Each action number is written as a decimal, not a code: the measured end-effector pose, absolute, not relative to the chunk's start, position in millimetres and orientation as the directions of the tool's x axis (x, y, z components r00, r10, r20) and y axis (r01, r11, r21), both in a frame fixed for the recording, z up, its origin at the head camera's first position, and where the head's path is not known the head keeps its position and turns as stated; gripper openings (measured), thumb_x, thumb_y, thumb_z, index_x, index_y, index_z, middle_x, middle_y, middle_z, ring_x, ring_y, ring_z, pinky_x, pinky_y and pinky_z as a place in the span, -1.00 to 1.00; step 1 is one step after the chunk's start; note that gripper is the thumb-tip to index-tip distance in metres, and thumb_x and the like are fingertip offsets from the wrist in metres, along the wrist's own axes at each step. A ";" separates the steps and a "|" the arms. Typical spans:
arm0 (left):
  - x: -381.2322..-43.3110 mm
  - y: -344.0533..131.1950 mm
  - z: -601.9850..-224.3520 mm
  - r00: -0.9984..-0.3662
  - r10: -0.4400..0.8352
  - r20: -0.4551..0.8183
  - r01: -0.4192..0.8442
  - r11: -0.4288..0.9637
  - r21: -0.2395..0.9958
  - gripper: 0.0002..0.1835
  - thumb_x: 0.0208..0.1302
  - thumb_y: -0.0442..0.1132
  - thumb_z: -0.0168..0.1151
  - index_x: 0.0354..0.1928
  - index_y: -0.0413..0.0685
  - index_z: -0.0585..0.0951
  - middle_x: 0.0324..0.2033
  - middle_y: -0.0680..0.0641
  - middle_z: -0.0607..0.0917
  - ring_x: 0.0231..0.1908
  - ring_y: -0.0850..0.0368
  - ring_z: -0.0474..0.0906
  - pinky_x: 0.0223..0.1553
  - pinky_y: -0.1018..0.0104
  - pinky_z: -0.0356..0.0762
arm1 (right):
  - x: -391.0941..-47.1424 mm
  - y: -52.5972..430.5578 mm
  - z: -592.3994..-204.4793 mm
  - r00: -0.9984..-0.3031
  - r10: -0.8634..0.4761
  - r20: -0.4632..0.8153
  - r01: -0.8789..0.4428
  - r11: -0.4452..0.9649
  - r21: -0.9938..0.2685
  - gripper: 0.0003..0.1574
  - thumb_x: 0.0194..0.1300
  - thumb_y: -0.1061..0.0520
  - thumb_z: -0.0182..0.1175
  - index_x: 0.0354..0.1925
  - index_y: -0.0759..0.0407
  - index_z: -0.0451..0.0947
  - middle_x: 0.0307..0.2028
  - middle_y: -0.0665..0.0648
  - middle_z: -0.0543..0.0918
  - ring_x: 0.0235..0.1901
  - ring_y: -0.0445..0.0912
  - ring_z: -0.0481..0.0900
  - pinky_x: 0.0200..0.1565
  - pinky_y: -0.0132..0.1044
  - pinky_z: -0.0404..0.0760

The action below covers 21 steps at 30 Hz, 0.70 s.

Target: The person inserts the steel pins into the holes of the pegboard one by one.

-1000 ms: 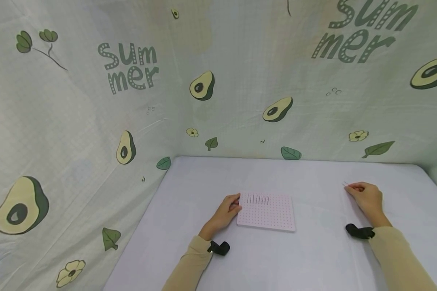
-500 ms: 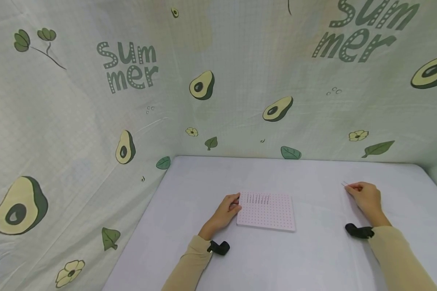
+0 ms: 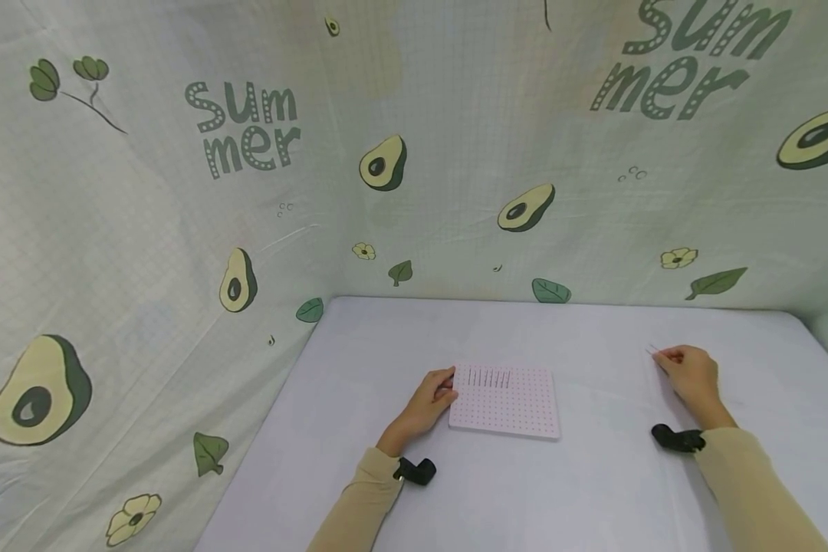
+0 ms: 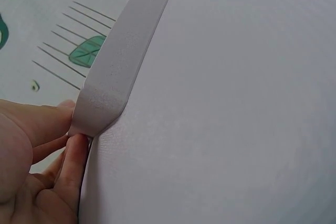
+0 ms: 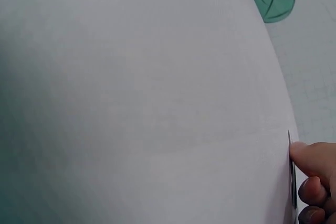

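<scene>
A pale pink board (image 3: 504, 406) with rows of small holes lies on the table, several thin needles (image 3: 488, 377) standing in its upper left part. My left hand (image 3: 424, 402) pinches the board's left edge near the far corner; up close in the left wrist view, thumb and fingers hold that corner, with the needles (image 4: 71, 45) sticking up beyond. Far to the right, my right hand (image 3: 691, 377) is low over the table, its fingertips around a thin needle (image 5: 292, 171). Two fine lines show past those fingertips in the head view.
A white cloth-covered table (image 3: 593, 475) lies under both hands. Behind and to the left hangs a pale curtain (image 3: 448, 100) printed with avocados and leaves. Each wrist wears a black camera mount (image 3: 417, 470).
My right hand and wrist have shifted very slightly left, fingertips staying at the same spot. The left hand and the board have not moved.
</scene>
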<state>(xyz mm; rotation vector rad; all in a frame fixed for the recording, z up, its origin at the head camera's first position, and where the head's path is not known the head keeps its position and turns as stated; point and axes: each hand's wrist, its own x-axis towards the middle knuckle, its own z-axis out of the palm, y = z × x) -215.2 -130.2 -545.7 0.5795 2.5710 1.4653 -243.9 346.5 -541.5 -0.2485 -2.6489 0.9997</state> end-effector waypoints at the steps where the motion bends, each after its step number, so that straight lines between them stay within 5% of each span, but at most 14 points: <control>1: -215.1 -130.4 -546.2 -0.919 0.387 0.079 0.265 0.455 0.850 -0.44 0.51 -0.32 0.08 0.46 -0.28 0.26 0.20 -0.21 0.40 0.16 -0.03 0.43 0.24 0.20 0.44 | -243.3 346.3 -542.0 -0.939 0.269 0.216 0.059 0.742 -0.667 -0.67 0.36 0.22 0.23 -0.28 0.58 0.59 -0.56 0.18 0.57 -0.51 -0.04 0.41 -0.53 -0.32 0.29; 21: -215.4 -130.1 -546.5 -0.921 0.382 0.068 0.257 0.468 0.846 -0.44 0.51 -0.30 0.08 0.46 -0.27 0.26 0.17 -0.19 0.41 0.15 -0.01 0.43 0.24 0.21 0.44 | -245.0 346.7 -539.3 -0.967 0.196 0.160 0.044 0.752 -0.658 -0.68 0.42 0.25 0.14 -0.28 0.60 0.50 -0.51 0.24 0.52 -0.46 0.01 0.39 -0.48 -0.23 0.34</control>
